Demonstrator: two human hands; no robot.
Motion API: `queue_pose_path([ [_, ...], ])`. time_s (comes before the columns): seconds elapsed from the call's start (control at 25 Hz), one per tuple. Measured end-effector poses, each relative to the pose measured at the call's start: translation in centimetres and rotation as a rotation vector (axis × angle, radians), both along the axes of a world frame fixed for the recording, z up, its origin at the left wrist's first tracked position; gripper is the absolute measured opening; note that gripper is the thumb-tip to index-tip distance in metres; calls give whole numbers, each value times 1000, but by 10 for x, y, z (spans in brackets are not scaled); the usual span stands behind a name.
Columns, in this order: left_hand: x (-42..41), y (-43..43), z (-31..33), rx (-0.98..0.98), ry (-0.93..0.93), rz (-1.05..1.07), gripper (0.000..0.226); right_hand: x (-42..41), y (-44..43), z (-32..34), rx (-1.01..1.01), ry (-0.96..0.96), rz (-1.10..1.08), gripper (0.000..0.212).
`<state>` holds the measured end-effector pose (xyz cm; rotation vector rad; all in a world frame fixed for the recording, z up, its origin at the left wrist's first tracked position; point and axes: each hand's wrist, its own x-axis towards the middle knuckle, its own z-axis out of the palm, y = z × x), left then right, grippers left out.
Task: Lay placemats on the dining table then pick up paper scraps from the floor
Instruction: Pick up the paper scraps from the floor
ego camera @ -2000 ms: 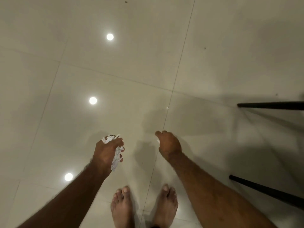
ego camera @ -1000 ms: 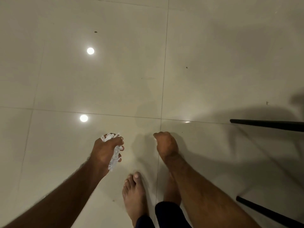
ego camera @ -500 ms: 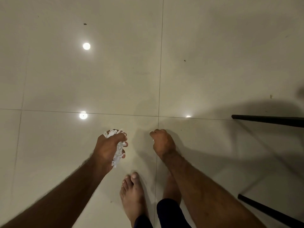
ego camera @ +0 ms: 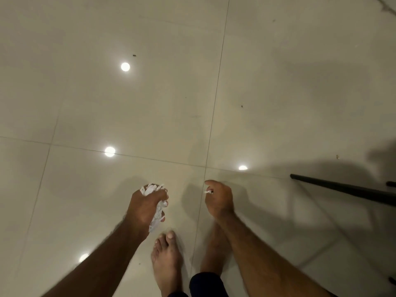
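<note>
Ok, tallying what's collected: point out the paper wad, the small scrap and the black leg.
paper wad (ego camera: 159, 212), head view: strip hanging under the left hand (ego camera: 143, 207)
small scrap (ego camera: 207, 191), head view: white tip pinched by the right hand (ego camera: 220, 200)
black leg (ego camera: 342, 188), head view: middle of its length

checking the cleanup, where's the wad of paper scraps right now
In the head view the wad of paper scraps is low, left of centre, gripped in the left hand just ahead of the left foot, with the right hand beside it.
</note>
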<state>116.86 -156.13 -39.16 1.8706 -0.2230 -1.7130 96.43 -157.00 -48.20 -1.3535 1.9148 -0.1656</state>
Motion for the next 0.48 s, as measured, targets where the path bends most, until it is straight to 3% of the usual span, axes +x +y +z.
queue_pose_path([
  [0.28, 1, -61, 75, -62, -42, -57, 19, 7, -63, 84, -167, -63, 56, 30],
  [0.48, -15, -92, 123, -95, -184, -301, 12, 11, -94, 144, -109, -3, 110, 35],
])
